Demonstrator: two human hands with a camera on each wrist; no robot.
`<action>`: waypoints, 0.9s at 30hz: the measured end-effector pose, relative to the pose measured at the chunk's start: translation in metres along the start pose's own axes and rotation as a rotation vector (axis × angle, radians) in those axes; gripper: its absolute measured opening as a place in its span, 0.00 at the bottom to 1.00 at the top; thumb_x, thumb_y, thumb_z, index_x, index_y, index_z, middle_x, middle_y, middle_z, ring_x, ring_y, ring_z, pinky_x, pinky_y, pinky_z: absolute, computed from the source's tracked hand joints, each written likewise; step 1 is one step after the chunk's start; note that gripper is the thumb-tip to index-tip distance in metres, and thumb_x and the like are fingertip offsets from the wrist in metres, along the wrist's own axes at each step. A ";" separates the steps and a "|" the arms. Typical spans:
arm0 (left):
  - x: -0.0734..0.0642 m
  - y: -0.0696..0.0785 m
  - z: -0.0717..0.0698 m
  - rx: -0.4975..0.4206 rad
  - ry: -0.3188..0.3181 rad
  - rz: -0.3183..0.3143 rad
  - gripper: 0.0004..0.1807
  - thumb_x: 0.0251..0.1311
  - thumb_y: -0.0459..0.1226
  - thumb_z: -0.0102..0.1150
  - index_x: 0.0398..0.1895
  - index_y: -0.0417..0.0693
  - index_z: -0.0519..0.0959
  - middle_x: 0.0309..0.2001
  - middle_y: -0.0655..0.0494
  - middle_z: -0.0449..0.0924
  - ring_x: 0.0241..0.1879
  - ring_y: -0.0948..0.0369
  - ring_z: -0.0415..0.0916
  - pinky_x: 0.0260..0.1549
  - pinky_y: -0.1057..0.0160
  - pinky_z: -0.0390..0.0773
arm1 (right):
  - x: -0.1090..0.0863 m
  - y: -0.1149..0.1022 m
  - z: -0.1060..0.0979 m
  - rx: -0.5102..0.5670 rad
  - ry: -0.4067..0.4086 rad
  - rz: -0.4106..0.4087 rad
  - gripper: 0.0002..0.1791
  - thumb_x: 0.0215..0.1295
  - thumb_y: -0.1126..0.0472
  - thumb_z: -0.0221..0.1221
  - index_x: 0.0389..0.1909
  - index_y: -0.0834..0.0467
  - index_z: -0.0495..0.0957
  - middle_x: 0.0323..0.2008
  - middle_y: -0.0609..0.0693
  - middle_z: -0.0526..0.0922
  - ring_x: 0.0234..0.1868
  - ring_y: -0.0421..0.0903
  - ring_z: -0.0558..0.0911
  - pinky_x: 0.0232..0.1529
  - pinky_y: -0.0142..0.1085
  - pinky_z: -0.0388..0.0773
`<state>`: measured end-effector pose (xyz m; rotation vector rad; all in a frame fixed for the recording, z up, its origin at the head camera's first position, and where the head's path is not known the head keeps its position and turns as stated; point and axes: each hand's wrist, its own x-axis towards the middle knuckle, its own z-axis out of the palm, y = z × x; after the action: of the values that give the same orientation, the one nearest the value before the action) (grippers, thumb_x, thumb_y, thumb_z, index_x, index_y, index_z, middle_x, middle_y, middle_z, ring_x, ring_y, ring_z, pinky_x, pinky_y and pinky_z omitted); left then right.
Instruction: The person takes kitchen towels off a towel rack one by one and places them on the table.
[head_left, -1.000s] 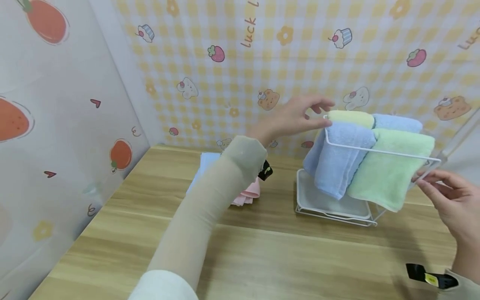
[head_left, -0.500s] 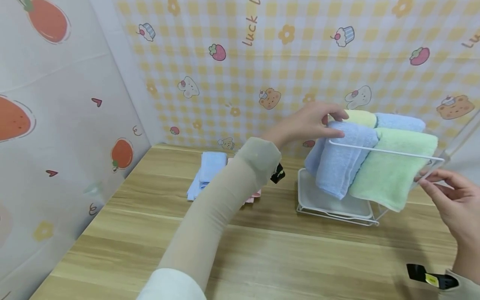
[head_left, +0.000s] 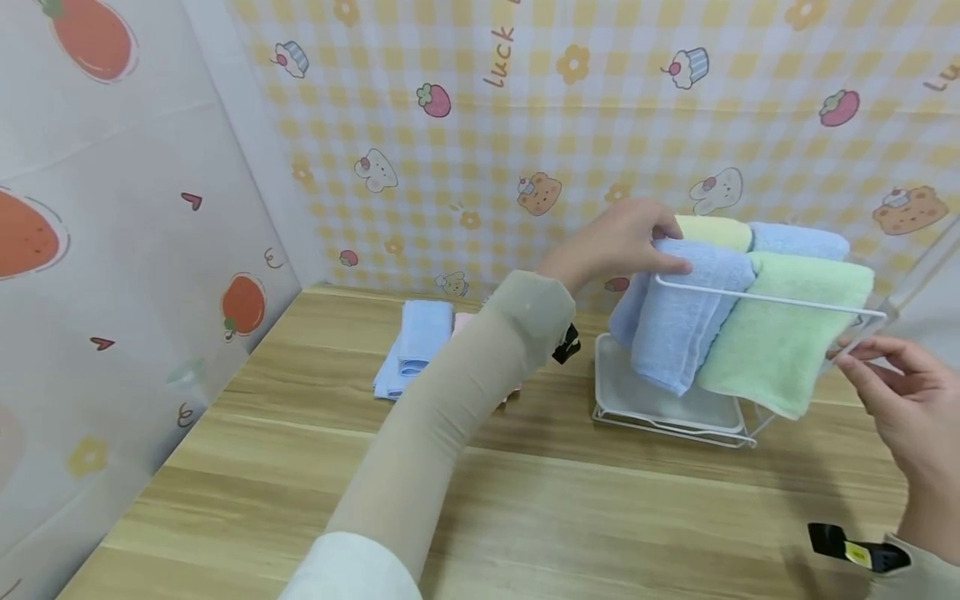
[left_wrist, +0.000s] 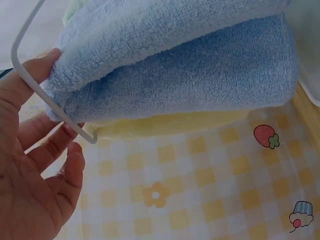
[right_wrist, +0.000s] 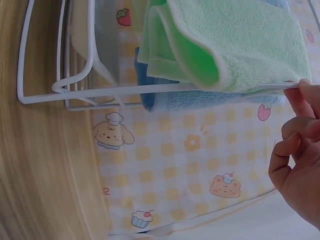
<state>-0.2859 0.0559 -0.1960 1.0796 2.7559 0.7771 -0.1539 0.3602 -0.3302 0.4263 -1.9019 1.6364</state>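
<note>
A white wire rack [head_left: 795,307] stands at the right, with rolled or folded towels in its upper part. My left hand [head_left: 611,242] pinches the top end of the front blue towel [head_left: 686,321] at the rack's left corner. In the left wrist view, the thumb lies on that towel and the other fingers curl beneath, by the white wire [left_wrist: 30,80]. Beside it hangs a green towel [head_left: 787,333]; behind are a yellow towel [head_left: 712,232] and another blue towel [head_left: 798,242]. My right hand [head_left: 907,408] pinches the rack's right side wire [right_wrist: 140,90] between thumb and fingers.
A pale tray [head_left: 660,396] forms the rack's bottom level. Left of it, folded blue cloths [head_left: 426,329] lie on the wooden table [head_left: 315,392], with pink cloth [head_left: 462,320] partly hidden by my left sleeve. A patterned backdrop [head_left: 465,150] rises close behind.
My left hand has moved slightly right, from the rack's corner onto the blue towel's top, and its fingers have closed on it. My right hand stays on the wire.
</note>
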 end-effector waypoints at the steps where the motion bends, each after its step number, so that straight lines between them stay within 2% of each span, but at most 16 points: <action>1: 0.000 0.000 0.000 0.007 0.006 0.000 0.22 0.59 0.52 0.68 0.53 0.54 0.84 0.53 0.65 0.81 0.51 0.69 0.72 0.47 0.76 0.71 | 0.000 0.000 0.000 0.003 0.001 0.000 0.17 0.63 0.85 0.50 0.39 0.64 0.81 0.37 0.41 0.85 0.23 0.31 0.77 0.13 0.35 0.43; 8: 0.001 0.005 0.006 0.025 0.037 0.009 0.14 0.60 0.47 0.68 0.45 0.51 0.87 0.44 0.62 0.85 0.41 0.68 0.73 0.38 0.75 0.72 | -0.001 0.001 0.002 0.031 0.021 0.016 0.16 0.63 0.85 0.50 0.38 0.64 0.80 0.36 0.42 0.86 0.22 0.32 0.77 0.11 0.34 0.41; 13: -0.001 0.009 0.008 0.100 0.085 0.020 0.16 0.61 0.47 0.68 0.48 0.52 0.85 0.48 0.63 0.85 0.45 0.69 0.75 0.44 0.75 0.71 | -0.001 0.000 0.003 -0.003 0.023 0.016 0.17 0.64 0.84 0.50 0.39 0.62 0.80 0.36 0.41 0.85 0.23 0.31 0.76 0.12 0.34 0.42; 17: -0.003 0.013 0.008 0.177 0.117 0.026 0.16 0.62 0.47 0.66 0.51 0.53 0.84 0.50 0.64 0.83 0.47 0.69 0.74 0.47 0.75 0.70 | 0.000 -0.001 0.003 -0.073 0.035 0.027 0.17 0.65 0.83 0.51 0.40 0.60 0.80 0.36 0.39 0.85 0.22 0.31 0.75 0.12 0.35 0.42; 21: -0.005 0.015 0.009 0.199 0.130 0.027 0.15 0.63 0.47 0.66 0.50 0.54 0.84 0.49 0.64 0.83 0.47 0.69 0.73 0.47 0.75 0.70 | -0.001 -0.003 0.003 -0.161 0.058 0.048 0.17 0.65 0.82 0.52 0.40 0.58 0.80 0.36 0.36 0.84 0.21 0.30 0.74 0.12 0.37 0.42; 27: -0.007 0.013 0.012 0.262 0.156 0.087 0.13 0.64 0.48 0.64 0.47 0.54 0.84 0.47 0.65 0.83 0.45 0.69 0.72 0.47 0.74 0.69 | -0.002 -0.003 0.003 -0.247 0.069 0.058 0.19 0.66 0.81 0.52 0.40 0.54 0.80 0.36 0.34 0.82 0.21 0.28 0.72 0.12 0.38 0.43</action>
<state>-0.2690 0.0646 -0.2012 1.2407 3.0263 0.5404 -0.1510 0.3562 -0.3296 0.2125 -2.0479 1.4083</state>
